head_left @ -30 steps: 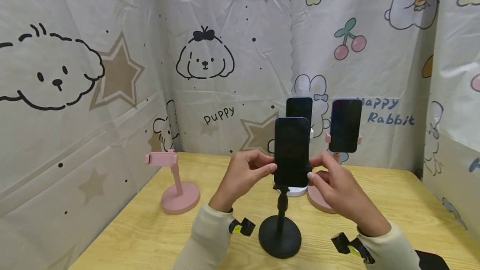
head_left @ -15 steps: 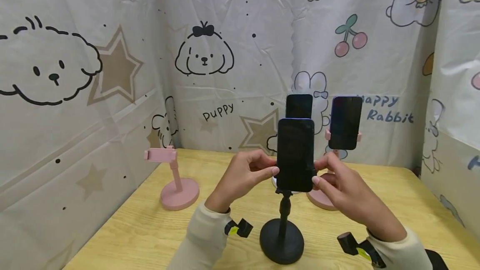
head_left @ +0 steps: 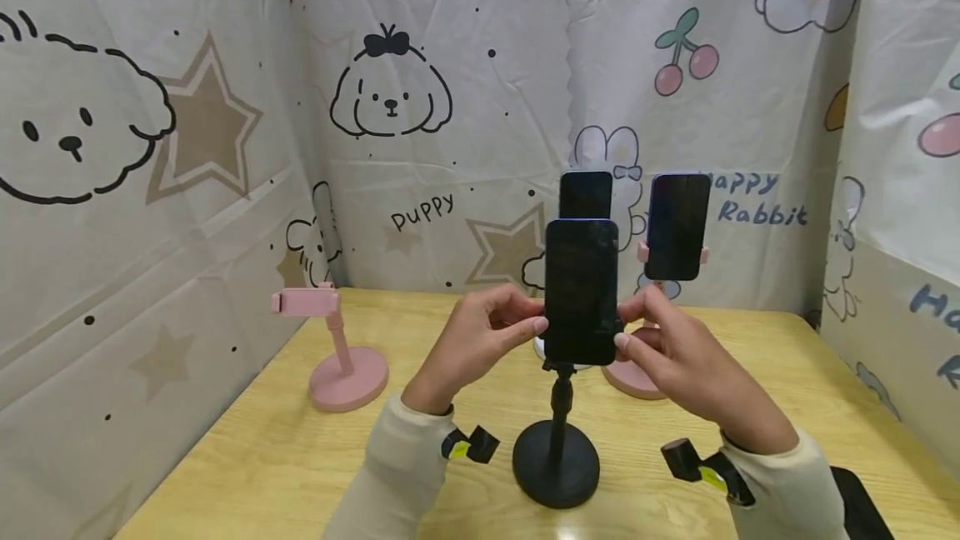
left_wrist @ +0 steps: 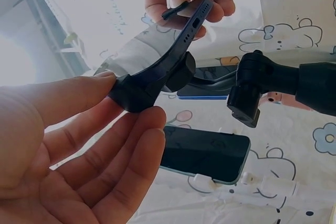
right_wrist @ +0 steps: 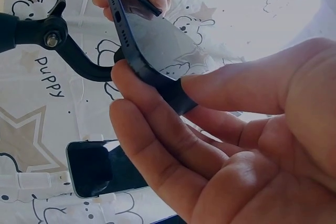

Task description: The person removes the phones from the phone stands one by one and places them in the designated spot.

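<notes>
A dark-screened phone (head_left: pixel 581 290) stands upright in the clamp of a black phone stand (head_left: pixel 556 465), nearest to me on the table. At its lower left edge my left hand (head_left: pixel 476 344) pinches one side of the clamp (left_wrist: pixel 134 93) between thumb and fingers. My right hand (head_left: pixel 693 369) does the same on the opposite side, its thumb against the clamp end (right_wrist: pixel 177 97) in the right wrist view. Both wrist views show the phone's bottom edge with its charging port. The stand's bent arm (right_wrist: pixel 84 64) reaches up behind the phone.
A pink phone stand (head_left: pixel 348 379) is at the left. Behind the held phone, another phone (head_left: pixel 586 195) sits on a white stand, and a third phone (head_left: pixel 677 227) on a pink stand is to its right. Printed curtains (head_left: pixel 420 215) enclose the wooden table (head_left: pixel 262 473). A dark object (head_left: pixel 862 505) lies at lower right.
The head view has shifted slightly, so the scene sits a little higher and further left. Both hands keep their hold on the clamp at the phone's sides.
</notes>
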Motion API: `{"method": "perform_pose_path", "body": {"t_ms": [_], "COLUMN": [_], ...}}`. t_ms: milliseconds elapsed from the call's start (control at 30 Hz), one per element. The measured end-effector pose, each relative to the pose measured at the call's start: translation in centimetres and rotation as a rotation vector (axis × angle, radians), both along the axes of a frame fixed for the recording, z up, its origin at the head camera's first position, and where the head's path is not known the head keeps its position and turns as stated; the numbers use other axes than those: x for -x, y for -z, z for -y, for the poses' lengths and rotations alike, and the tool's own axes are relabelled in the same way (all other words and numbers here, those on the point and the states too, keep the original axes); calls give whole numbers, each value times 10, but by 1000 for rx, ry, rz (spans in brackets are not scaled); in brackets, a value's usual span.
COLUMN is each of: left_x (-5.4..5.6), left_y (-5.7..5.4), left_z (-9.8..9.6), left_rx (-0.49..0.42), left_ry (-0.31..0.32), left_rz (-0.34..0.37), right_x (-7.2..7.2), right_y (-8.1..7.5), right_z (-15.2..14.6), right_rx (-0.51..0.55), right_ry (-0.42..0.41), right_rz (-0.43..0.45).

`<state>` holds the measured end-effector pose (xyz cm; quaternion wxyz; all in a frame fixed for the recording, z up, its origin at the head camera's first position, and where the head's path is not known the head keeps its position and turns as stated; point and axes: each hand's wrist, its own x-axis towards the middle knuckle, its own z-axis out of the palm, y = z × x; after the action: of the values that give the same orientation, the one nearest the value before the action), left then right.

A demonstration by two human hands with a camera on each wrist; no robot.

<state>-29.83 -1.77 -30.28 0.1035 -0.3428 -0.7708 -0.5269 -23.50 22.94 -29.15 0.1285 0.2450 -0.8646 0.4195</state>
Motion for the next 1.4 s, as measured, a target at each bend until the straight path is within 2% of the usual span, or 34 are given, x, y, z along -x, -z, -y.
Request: {"method": "perform_pose_path", "body": {"t_ms": [100, 133, 267, 600, 967, 1100, 1200, 1333, 1400], "left_x": [1, 5, 5, 5, 5, 7, 9, 10, 9], "left_y": [-1, 2, 1, -2, 1, 1, 1, 1, 3], "left_z": [0, 1, 2, 5, 6, 7, 6, 5, 5], "left_rx": [8, 9, 12, 29, 57, 63, 69, 69, 71], "left_ry": [2, 10, 25, 15, 5, -2, -3, -11, -19], "left_rz": [-1, -5, -1, -1, 31, 18, 2, 12, 26], "right_x": [0, 1, 1, 5, 7, 10, 12, 16, 19], "right_y": [-1, -1, -1, -4, -1, 1, 1, 1, 3], "right_z": [-1, -1, -1, 1, -1, 0, 2, 8, 11], "right_rx": [-6, -7, -6, -2, 33, 45, 53, 122, 168], "right_ry": [12, 17, 27, 34, 33, 63, 126, 174, 166], "right_rz": [2, 4, 6, 18, 56, 54, 54, 94, 106]}}
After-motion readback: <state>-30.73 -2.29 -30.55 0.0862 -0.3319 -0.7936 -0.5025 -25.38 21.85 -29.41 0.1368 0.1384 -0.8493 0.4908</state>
